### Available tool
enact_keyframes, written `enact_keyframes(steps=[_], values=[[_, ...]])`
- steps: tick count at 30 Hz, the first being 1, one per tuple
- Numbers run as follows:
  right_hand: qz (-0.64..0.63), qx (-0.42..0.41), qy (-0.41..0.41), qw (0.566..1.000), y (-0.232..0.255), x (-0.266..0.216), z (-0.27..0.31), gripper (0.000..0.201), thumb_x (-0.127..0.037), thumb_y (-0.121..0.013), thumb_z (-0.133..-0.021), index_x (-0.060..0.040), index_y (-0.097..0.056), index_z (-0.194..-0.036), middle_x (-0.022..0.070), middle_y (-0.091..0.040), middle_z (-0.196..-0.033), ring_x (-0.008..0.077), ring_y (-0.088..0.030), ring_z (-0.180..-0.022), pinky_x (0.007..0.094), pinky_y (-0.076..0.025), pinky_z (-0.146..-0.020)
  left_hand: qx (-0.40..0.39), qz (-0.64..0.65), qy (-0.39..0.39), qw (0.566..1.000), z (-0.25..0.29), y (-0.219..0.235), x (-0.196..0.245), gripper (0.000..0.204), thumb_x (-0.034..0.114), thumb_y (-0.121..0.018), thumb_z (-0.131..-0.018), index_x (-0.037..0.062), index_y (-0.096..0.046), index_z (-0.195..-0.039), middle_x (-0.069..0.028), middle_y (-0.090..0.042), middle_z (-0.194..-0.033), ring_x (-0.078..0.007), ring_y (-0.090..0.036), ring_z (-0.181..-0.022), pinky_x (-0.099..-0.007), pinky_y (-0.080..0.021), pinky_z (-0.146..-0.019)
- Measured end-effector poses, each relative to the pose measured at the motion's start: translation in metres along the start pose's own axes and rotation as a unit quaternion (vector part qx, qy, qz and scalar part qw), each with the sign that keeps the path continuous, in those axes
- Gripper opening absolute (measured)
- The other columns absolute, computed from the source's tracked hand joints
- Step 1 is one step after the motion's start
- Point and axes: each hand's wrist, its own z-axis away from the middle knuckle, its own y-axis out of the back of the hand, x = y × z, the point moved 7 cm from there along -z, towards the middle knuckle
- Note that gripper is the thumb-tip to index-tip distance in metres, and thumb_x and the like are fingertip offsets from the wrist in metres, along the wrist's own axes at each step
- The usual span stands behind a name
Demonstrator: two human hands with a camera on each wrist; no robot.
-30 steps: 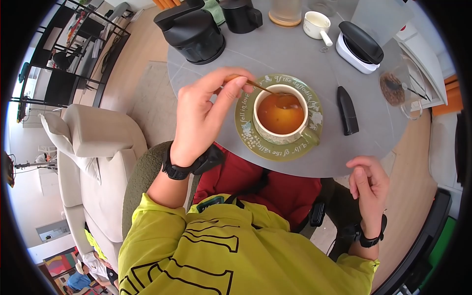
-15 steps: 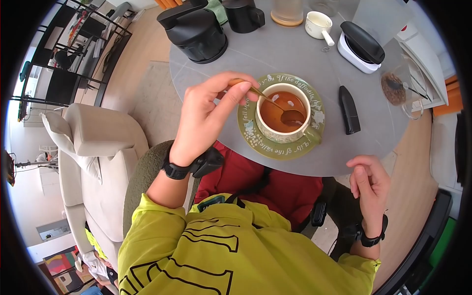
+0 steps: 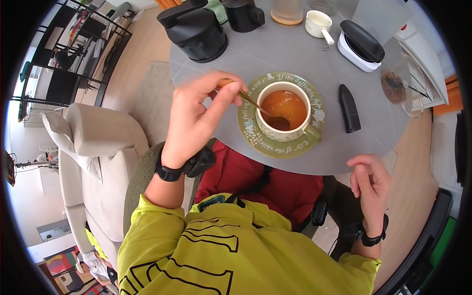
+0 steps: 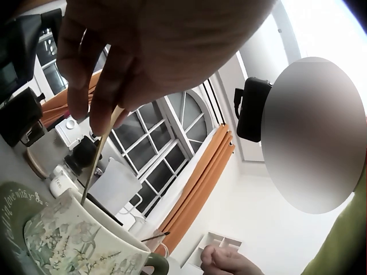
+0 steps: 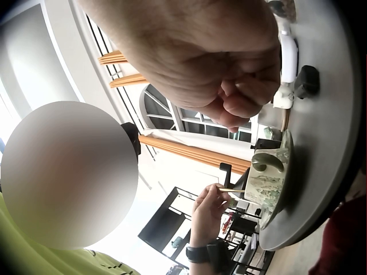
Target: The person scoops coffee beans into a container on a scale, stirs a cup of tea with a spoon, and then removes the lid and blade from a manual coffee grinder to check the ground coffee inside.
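Observation:
My left hand (image 3: 199, 115) pinches the handle of a gold-coloured spoon (image 3: 251, 102) between thumb and fingers. The spoon's bowl is dipped in amber tea near the front of a flower-patterned cup (image 3: 273, 136). Under the cup lies a green saucer (image 3: 250, 135) with white lettering. In the left wrist view the spoon (image 4: 98, 163) slants down over the rim of the cup (image 4: 80, 238). My right hand (image 3: 371, 182), fingers loosely curled, is just off the table's near right edge and holds nothing. The right wrist view shows the cup's green handle (image 5: 268, 162).
Right of the saucer on the grey round table (image 3: 231, 54) lies a black handheld device (image 3: 348, 109). A black kettle (image 3: 196, 37), dark mug (image 3: 242, 15), small white pot (image 3: 318, 25), black-and-white appliance (image 3: 361, 46) and glass jug (image 3: 395, 88) stand further back.
The spoon's bowl has swept through the tea, from the back of the cup to the right, then to the front. My left hand has shifted slightly left. The right hand stays put.

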Motion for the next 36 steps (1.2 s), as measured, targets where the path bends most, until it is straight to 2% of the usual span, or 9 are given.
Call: enact_keyframes(steps=[3, 10, 12, 16, 20, 22, 29, 34, 36], values=[[0.001, 0.001, -0.001, 1.000, 0.000, 0.001, 0.000, 0.011, -0.010, -0.052, -0.096, -0.0011, -0.059, -0.096, -0.0022, -0.050, -0.065, 0.0025, -0.043, -0.052, 0.0180, -0.030, -0.046, -0.015, 0.066, 0.038, 0.997, 0.002, -0.012, -0.008, 0.014, 0.006, -0.056, -0.093, -0.0018, -0.067, -0.094, -0.0053, -0.067, -0.079, -0.0092, -0.064, -0.073, -0.0224, -0.049, -0.067], [-0.005, -0.002, 0.001, 1.000, 0.000, 0.001, 0.000, 0.011, -0.009, -0.052, -0.096, -0.0007, -0.059, -0.096, -0.0021, -0.050, -0.065, 0.0026, -0.043, -0.052, 0.0181, -0.031, -0.046, 0.022, 0.091, -0.001, 0.996, -0.002, -0.019, 0.000, 0.014, 0.005, -0.056, -0.093, -0.0021, -0.067, -0.097, -0.0072, -0.068, -0.080, -0.0102, -0.064, -0.074, -0.0230, -0.049, -0.067], [-0.004, 0.000, 0.001, 1.000, 0.000, 0.000, 0.000, 0.011, -0.009, -0.052, -0.096, -0.0006, -0.060, -0.096, -0.0021, -0.050, -0.064, 0.0026, -0.043, -0.052, 0.0181, -0.031, -0.046, 0.033, -0.005, -0.047, 0.998, -0.002, -0.012, 0.007, 0.013, 0.005, -0.057, -0.092, -0.0019, -0.067, -0.096, -0.0087, -0.068, -0.081, -0.0117, -0.064, -0.072, -0.0238, -0.050, -0.067], [-0.007, 0.001, 0.001, 1.000, 0.001, 0.000, 0.000, 0.011, -0.008, -0.052, -0.096, -0.0005, -0.060, -0.096, -0.0022, -0.050, -0.064, 0.0026, -0.043, -0.052, 0.0179, -0.031, -0.046, 0.061, -0.047, -0.061, 0.995, 0.000, 0.002, 0.008, 0.012, 0.005, -0.057, -0.091, -0.0017, -0.067, -0.094, -0.0088, -0.067, -0.080, -0.0121, -0.063, -0.070, -0.0237, -0.048, -0.065], [-0.004, 0.002, -0.001, 1.000, 0.000, 0.000, 0.000, 0.011, -0.008, -0.052, -0.096, -0.0004, -0.060, -0.096, -0.0023, -0.050, -0.065, 0.0026, -0.043, -0.052, 0.0178, -0.031, -0.046, 0.047, -0.026, -0.012, 0.998, 0.001, 0.006, 0.003, 0.013, 0.007, -0.056, -0.093, -0.0016, -0.066, -0.092, -0.0053, -0.065, -0.075, -0.0099, -0.060, -0.068, -0.0223, -0.045, -0.062], [-0.010, 0.003, -0.007, 1.000, 0.000, 0.002, -0.001, 0.011, -0.008, -0.053, -0.096, -0.0004, -0.060, -0.096, -0.0025, -0.050, -0.065, 0.0025, -0.043, -0.051, 0.0177, -0.031, -0.046, 0.000, 0.050, 0.026, 0.998, 0.001, -0.001, -0.007, 0.014, 0.007, -0.056, -0.093, -0.0016, -0.066, -0.094, -0.0046, -0.066, -0.075, -0.0090, -0.061, -0.070, -0.0221, -0.047, -0.064], [-0.008, 0.004, -0.009, 1.000, 0.001, 0.003, -0.001, 0.011, -0.009, -0.053, -0.096, -0.0005, -0.060, -0.096, -0.0025, -0.050, -0.065, 0.0024, -0.043, -0.052, 0.0177, -0.031, -0.046, 0.005, 0.114, 0.019, 0.993, -0.001, -0.021, -0.006, 0.014, 0.006, -0.055, -0.094, -0.0011, -0.067, -0.096, -0.0063, -0.068, -0.079, -0.0096, -0.064, -0.075, -0.0232, -0.049, -0.068], [-0.010, 0.005, -0.006, 1.000, 0.002, 0.002, -0.001, 0.011, -0.009, -0.053, -0.096, -0.0005, -0.060, -0.096, -0.0023, -0.051, -0.064, 0.0025, -0.043, -0.052, 0.0177, -0.030, -0.045, 0.063, -0.072, -0.098, 0.991, -0.004, -0.008, 0.009, 0.012, 0.005, -0.057, -0.091, 0.0001, -0.067, -0.095, -0.0072, -0.067, -0.079, -0.0139, -0.064, -0.071, -0.0254, -0.048, -0.064], [-0.012, 0.004, -0.004, 1.000, 0.002, 0.001, -0.001, 0.011, -0.009, -0.053, -0.096, -0.0006, -0.060, -0.096, -0.0023, -0.051, -0.065, 0.0025, -0.043, -0.052, 0.0176, -0.030, -0.045, 0.063, -0.078, -0.085, 0.991, -0.003, -0.002, 0.010, 0.011, 0.005, -0.057, -0.091, 0.0004, -0.067, -0.094, -0.0070, -0.067, -0.078, -0.0145, -0.063, -0.070, -0.0254, -0.048, -0.063]])
